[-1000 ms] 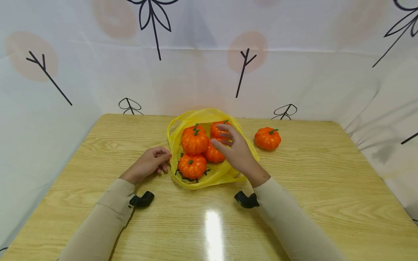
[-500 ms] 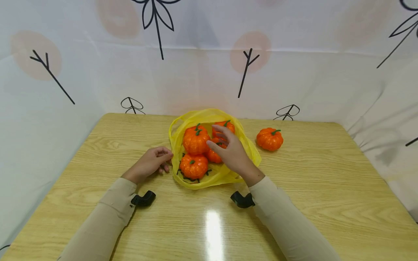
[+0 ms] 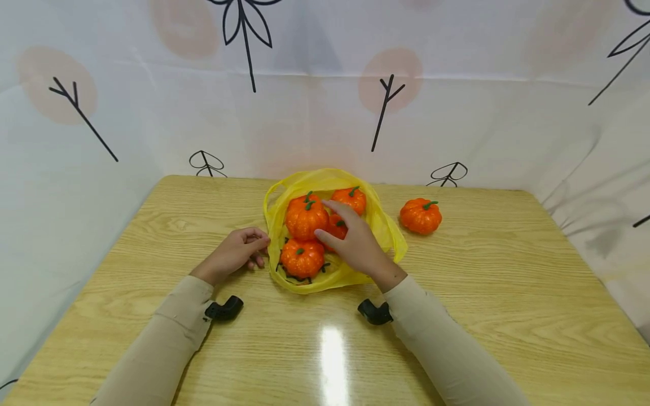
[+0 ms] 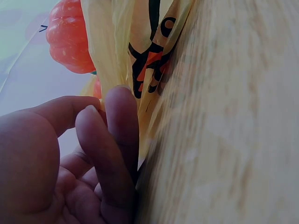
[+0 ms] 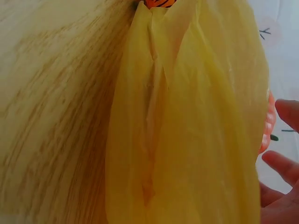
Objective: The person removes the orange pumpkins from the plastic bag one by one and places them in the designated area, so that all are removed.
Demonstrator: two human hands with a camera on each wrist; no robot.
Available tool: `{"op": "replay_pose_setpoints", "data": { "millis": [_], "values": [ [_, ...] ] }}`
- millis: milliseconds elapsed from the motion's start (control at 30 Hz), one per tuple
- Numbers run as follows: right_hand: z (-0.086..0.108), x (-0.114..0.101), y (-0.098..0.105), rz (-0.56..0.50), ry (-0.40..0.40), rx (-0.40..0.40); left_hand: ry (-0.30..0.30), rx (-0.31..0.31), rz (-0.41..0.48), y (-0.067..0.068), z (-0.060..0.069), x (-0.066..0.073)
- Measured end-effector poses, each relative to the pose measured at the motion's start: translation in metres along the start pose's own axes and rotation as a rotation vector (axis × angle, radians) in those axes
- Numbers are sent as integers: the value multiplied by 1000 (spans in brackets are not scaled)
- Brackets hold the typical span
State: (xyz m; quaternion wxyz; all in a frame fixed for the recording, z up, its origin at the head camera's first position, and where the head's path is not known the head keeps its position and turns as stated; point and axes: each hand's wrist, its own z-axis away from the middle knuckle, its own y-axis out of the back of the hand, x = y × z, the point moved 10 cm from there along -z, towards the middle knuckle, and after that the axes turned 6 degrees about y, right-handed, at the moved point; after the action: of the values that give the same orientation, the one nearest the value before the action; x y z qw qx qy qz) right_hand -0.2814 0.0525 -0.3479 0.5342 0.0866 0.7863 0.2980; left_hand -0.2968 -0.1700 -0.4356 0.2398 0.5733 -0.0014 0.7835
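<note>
A yellow plastic bag (image 3: 325,176) lies opened out on the table, with several small orange pumpkins inside. My left hand (image 3: 237,252) pinches the bag's left edge between thumb and finger, as the left wrist view shows at the bag's side (image 4: 105,39). Over the bag's right part, my right hand (image 3: 358,242) reaches in with fingers spread, close to the right side of the top pumpkin (image 3: 306,221). Below that sits a front pumpkin (image 3: 302,260); another (image 3: 337,226) is partly behind my right hand. A back pumpkin (image 3: 351,198) shows its green stem.
One pumpkin (image 3: 420,216) stands on the wooden table (image 3: 482,293), right of the bag. A white cloth (image 3: 304,113) with line drawings hangs behind the table. Each sleeved wrist carries a black mount (image 3: 225,309).
My right hand has moved left and lower into the bag, from the back right pumpkin toward the top one. The left hand keeps to the bag's edge. The view has shifted slightly.
</note>
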Motion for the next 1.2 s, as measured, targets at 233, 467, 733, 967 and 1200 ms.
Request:
{"op": "replay_pose_setpoints", "data": {
  "millis": [233, 467, 733, 967, 1200],
  "values": [
    [1, -1, -5, 44, 7, -29, 7, 8, -4, 1, -2, -2],
    [2, 0, -8, 69, 11, -33, 10, 10, -5, 1, -2, -2],
    [2, 1, -7, 55, -5, -31, 7, 10, -5, 1, -1, -1],
    [1, 1, -7, 46, -13, -23, 5, 8, -10, 1, -2, -2],
    [1, 1, -7, 44, -20, -21, -3, 2, -8, 1, -3, -2]
  ]
}}
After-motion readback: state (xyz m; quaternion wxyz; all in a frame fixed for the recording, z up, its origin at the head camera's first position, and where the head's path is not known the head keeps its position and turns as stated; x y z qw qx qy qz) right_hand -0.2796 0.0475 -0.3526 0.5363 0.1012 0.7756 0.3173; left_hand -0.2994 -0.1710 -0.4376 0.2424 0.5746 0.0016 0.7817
